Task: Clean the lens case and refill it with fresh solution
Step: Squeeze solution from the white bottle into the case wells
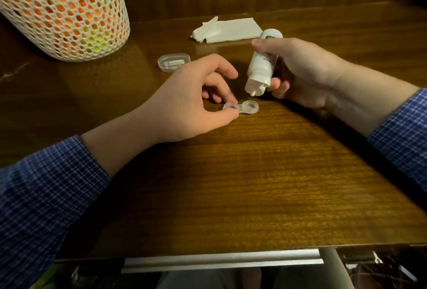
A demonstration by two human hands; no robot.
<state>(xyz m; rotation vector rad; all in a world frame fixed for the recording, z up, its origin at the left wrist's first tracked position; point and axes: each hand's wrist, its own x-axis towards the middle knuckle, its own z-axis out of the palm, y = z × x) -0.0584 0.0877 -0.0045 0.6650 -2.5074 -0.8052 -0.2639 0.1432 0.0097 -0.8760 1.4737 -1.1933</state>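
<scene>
A mesh basket (62, 9) stands far left of the case (241, 107) on the surface (254, 184). The left hand (194, 101) pinches the case's left well. A clear box (173, 62) and tissue (228, 30) lie behind. The right hand (307, 71) grips a bottle (262, 64), nozzle tilted down just above the case's right well.

Both forearms wear blue sleeves (46, 187) in a fine white check, the cuffs pushed back from the wrists, leaving the left hand (191, 104) and right hand (307, 74) bare.
</scene>
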